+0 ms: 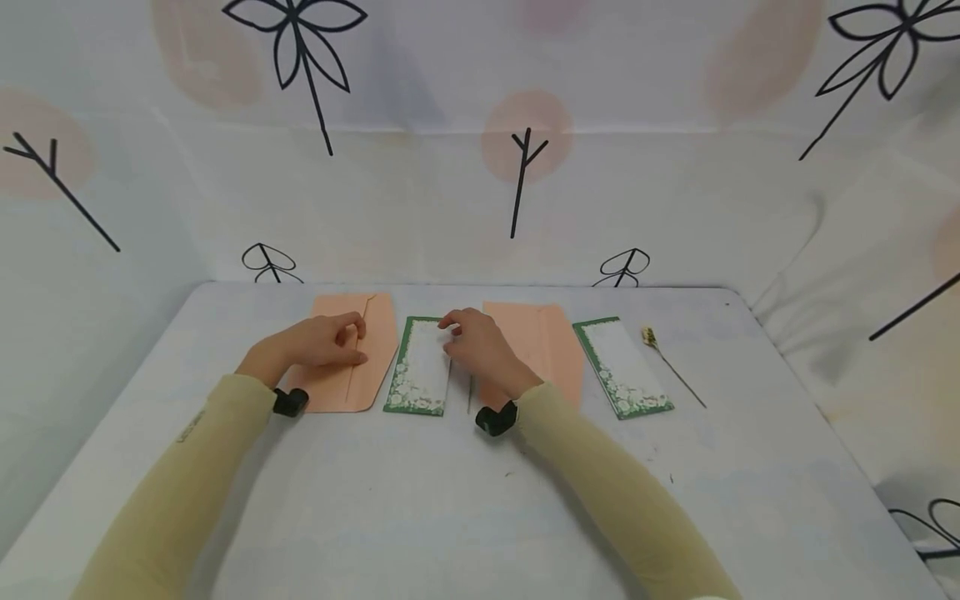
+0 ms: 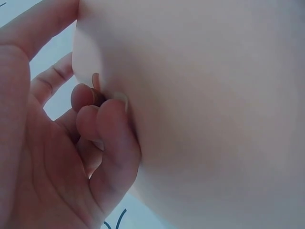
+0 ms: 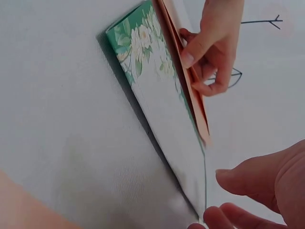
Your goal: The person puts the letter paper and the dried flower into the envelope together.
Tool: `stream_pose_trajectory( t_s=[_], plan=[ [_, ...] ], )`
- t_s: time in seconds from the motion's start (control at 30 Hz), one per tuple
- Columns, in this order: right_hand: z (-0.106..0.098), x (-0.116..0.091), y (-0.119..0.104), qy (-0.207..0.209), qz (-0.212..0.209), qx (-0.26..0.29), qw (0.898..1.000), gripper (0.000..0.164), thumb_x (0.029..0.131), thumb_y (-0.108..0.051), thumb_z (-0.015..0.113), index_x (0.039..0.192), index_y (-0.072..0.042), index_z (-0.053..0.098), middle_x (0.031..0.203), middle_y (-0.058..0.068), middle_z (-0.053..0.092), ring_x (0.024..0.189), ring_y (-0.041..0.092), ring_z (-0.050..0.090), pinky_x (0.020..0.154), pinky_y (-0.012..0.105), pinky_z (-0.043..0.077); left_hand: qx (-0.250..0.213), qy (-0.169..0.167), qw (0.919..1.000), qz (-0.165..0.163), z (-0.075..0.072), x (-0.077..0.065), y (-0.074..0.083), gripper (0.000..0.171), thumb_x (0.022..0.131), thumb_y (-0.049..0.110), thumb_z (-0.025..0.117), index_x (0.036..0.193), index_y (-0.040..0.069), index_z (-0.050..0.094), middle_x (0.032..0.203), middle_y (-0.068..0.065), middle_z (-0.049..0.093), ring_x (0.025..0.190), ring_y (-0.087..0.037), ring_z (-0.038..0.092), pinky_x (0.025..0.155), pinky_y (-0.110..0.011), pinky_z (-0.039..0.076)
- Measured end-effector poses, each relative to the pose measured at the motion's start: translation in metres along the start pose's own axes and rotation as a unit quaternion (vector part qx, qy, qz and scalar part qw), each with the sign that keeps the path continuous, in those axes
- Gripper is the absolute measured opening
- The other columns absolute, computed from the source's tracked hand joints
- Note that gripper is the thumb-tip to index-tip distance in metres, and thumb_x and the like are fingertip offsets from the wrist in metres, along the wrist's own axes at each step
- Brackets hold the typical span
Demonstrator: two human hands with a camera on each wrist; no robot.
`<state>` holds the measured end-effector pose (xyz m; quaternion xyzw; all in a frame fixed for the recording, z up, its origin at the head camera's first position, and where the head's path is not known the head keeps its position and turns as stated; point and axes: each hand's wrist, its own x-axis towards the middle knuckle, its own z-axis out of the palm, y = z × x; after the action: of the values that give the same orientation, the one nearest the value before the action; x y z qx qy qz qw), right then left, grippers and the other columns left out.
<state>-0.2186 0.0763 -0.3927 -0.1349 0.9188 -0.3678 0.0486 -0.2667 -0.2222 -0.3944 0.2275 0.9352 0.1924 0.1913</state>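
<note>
My left hand [image 1: 318, 342] lies over the left peach envelope [image 1: 378, 350], thumb and fingers at the edge of its flap. In the right wrist view, the left hand [image 3: 217, 52] pinches that peach paper [image 3: 193, 100] from both sides. Just right of the envelope is a white card with a green floral border [image 1: 420, 375]. Over the card's far right corner hovers my right hand [image 1: 483, 346], its fingers loosely bent, with a gap between thumb and fingertips. Close-up, the right thumb [image 3: 248, 179] stands apart from the floral card [image 3: 164, 109].
A second peach envelope [image 1: 551, 342] lies partly under my right forearm, a thin stem [image 1: 470, 396] beside it. Farther right are another green-bordered card [image 1: 626, 367] and a dried flower [image 1: 649, 337] on a long stem. Patterned cloth [image 1: 420, 200] backs the white table [image 1: 420, 500].
</note>
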Motion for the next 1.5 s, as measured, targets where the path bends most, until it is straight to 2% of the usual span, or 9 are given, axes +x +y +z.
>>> stream_pose_trajectory(
  t_s=[0.2, 0.37, 0.5, 0.63, 0.8, 1.0, 1.23, 1.5],
  plan=[
    [-0.001, 0.000, 0.000, -0.005, 0.007, -0.016, 1.000, 0.031, 0.090, -0.013, 0.071, 0.121, -0.009, 0.066, 0.121, 0.009, 0.060, 0.108, 0.024, 0.059, 0.086, 0.038, 0.049, -0.007, -0.003, 1.0000, -0.003, -0.001, -0.001, 0.001, 0.039, 0.089, 0.044, 0.072, 0.110, 0.020, 0.050, 0.065, 0.001, 0.043, 0.059, -0.018, 0.042, 0.061, -0.033, 0.031],
    [0.009, 0.005, 0.000, -0.010, 0.009, -0.047, 0.999, 0.040, 0.088, -0.026, 0.077, 0.123, -0.011, 0.065, 0.112, 0.007, 0.059, 0.098, 0.021, 0.056, 0.084, 0.035, 0.047, -0.007, -0.005, 0.9999, -0.007, -0.002, -0.001, 0.001, 0.039, 0.089, 0.044, 0.072, 0.110, 0.020, 0.050, 0.067, 0.000, 0.044, 0.060, -0.018, 0.043, 0.061, -0.033, 0.031],
    [0.020, 0.009, -0.004, 0.001, 0.017, -0.075, 0.997, 0.058, 0.083, -0.038, 0.081, 0.130, -0.011, 0.059, 0.123, 0.010, 0.056, 0.108, 0.026, 0.055, 0.093, 0.037, 0.045, -0.002, -0.006, 0.9999, -0.012, -0.002, 0.000, -0.001, 0.040, 0.089, 0.045, 0.072, 0.111, 0.021, 0.050, 0.067, 0.000, 0.045, 0.060, -0.018, 0.043, 0.061, -0.033, 0.032],
    [0.030, 0.013, -0.010, 0.003, 0.025, -0.099, 0.995, 0.070, 0.080, -0.045, 0.082, 0.135, -0.011, 0.055, 0.138, 0.015, 0.048, 0.121, 0.033, 0.047, 0.098, 0.039, 0.044, 0.000, -0.003, 0.9999, -0.012, -0.003, -0.001, -0.003, 0.039, 0.089, 0.044, 0.073, 0.110, 0.020, 0.050, 0.067, 0.000, 0.045, 0.060, -0.018, 0.044, 0.061, -0.033, 0.032],
    [0.031, 0.015, -0.015, -0.005, 0.044, -0.103, 0.994, 0.073, 0.078, -0.036, 0.087, 0.138, -0.014, 0.052, 0.142, 0.016, 0.042, 0.119, 0.035, 0.045, 0.094, 0.039, 0.046, -0.002, -0.007, 0.9999, -0.012, -0.004, -0.001, -0.002, 0.040, 0.089, 0.045, 0.072, 0.111, 0.021, 0.050, 0.068, 0.000, 0.044, 0.060, -0.018, 0.043, 0.061, -0.033, 0.032],
    [0.024, 0.017, -0.014, -0.006, 0.054, -0.088, 0.995, 0.069, 0.076, -0.023, 0.089, 0.136, -0.014, 0.055, 0.136, 0.017, 0.043, 0.114, 0.033, 0.051, 0.092, 0.038, 0.047, -0.001, -0.010, 0.9999, -0.012, -0.005, 0.001, 0.000, 0.040, 0.089, 0.045, 0.072, 0.111, 0.020, 0.050, 0.068, -0.001, 0.045, 0.062, -0.018, 0.044, 0.062, -0.034, 0.032],
    [0.019, 0.017, -0.013, -0.015, 0.061, -0.092, 0.994, 0.062, 0.077, -0.019, 0.088, 0.131, -0.012, 0.059, 0.127, 0.018, 0.050, 0.099, 0.027, 0.054, 0.087, 0.036, 0.047, -0.003, -0.010, 0.9999, -0.009, -0.004, 0.002, 0.001, 0.039, 0.089, 0.044, 0.073, 0.110, 0.021, 0.051, 0.067, 0.000, 0.044, 0.061, -0.018, 0.043, 0.061, -0.033, 0.032],
    [0.016, 0.015, -0.011, -0.010, 0.077, -0.077, 0.994, 0.052, 0.078, -0.016, 0.087, 0.124, -0.012, 0.063, 0.119, 0.015, 0.052, 0.096, 0.025, 0.051, 0.083, 0.035, 0.047, -0.010, -0.015, 0.9998, 0.000, -0.004, 0.000, 0.003, 0.039, 0.089, 0.044, 0.072, 0.110, 0.019, 0.050, 0.066, 0.001, 0.042, 0.057, -0.016, 0.039, 0.060, -0.033, 0.030]
  ],
)
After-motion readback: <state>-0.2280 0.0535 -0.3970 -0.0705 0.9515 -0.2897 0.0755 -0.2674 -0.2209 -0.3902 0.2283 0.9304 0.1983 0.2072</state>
